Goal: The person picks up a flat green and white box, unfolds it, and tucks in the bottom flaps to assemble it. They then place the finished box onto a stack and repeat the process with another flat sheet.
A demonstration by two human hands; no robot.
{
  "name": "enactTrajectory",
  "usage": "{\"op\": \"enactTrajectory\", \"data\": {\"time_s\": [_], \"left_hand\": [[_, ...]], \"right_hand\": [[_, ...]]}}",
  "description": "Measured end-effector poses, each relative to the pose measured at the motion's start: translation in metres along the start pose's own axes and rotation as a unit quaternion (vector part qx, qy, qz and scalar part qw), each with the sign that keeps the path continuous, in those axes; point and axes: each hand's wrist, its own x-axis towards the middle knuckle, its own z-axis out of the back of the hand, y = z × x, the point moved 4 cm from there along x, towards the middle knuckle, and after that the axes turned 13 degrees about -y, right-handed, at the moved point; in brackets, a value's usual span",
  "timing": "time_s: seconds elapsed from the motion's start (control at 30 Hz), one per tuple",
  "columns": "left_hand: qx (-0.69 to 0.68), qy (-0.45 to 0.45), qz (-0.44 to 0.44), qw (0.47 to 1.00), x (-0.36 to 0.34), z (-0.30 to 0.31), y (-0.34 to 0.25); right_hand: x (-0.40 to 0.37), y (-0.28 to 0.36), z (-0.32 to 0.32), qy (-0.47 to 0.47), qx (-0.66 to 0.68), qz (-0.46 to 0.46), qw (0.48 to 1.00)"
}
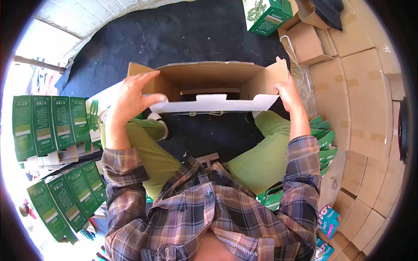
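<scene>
An unfolded cardboard box (209, 75) is held in front of me above my knees, its brown inside facing me and its white front flap (213, 105) nearest. A gap shows at the far end inside it. My left hand (136, 98) grips the left corner, fingers over the side flap and thumb stretched along the front flap. At the right corner, my right hand (288, 90) is closed on the other side flap, its thumb on the inner face and the other fingers mostly hidden behind.
Green printed cartons (45, 124) stand in rows at my left. Folded green cartons (324, 145) lie by my right leg. Stacked brown cartons (363, 104) form a wall on the right. A green and white box (267, 17) stands at the back right. Black sheeting (191, 35) covers the floor.
</scene>
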Motion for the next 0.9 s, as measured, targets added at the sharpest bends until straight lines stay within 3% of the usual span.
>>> {"op": "enactTrajectory", "data": {"time_s": [0.13,0.27,0.33,0.47,0.6,0.67,0.8,0.83,0.87,0.9], "left_hand": [[-0.039,0.051,0.012,0.998,-0.02,-0.014,0.007],[-0.029,0.053,0.103,0.993,-0.016,-0.038,0.011],[0.02,-0.026,0.114,0.993,-0.013,-0.042,0.015],[0.155,-0.02,0.096,0.983,-0.006,-0.055,0.008],[0.182,-0.031,0.087,0.979,-0.001,-0.065,-0.004],[0.189,-0.026,0.054,0.98,-0.002,-0.071,-0.007],[0.188,-0.027,0.067,0.98,-0.001,-0.075,-0.005],[0.188,-0.027,0.067,0.98,-0.001,-0.076,-0.005],[0.19,-0.027,0.066,0.979,-0.001,-0.076,-0.005],[0.192,-0.027,0.065,0.979,-0.001,-0.077,-0.005]], "right_hand": [[-0.001,0.0,-0.002,0.021,0.015,-0.039,0.999],[-0.001,0.004,-0.003,0.005,-0.007,-0.027,1.0],[-0.005,0.008,-0.005,0.02,0.027,-0.066,0.997],[-0.005,0.006,-0.006,0.027,0.045,-0.073,0.996],[-0.003,0.001,-0.007,0.034,0.008,-0.005,0.999],[-0.008,0.007,-0.012,0.032,-0.078,0.069,0.994],[-0.013,0.002,-0.023,0.11,-0.049,0.045,0.992],[-0.011,0.002,-0.024,0.102,-0.127,0.145,0.976],[-0.013,-0.002,-0.022,0.095,-0.203,0.133,0.965],[-0.014,-0.006,-0.024,0.088,-0.263,0.182,0.943]]}}
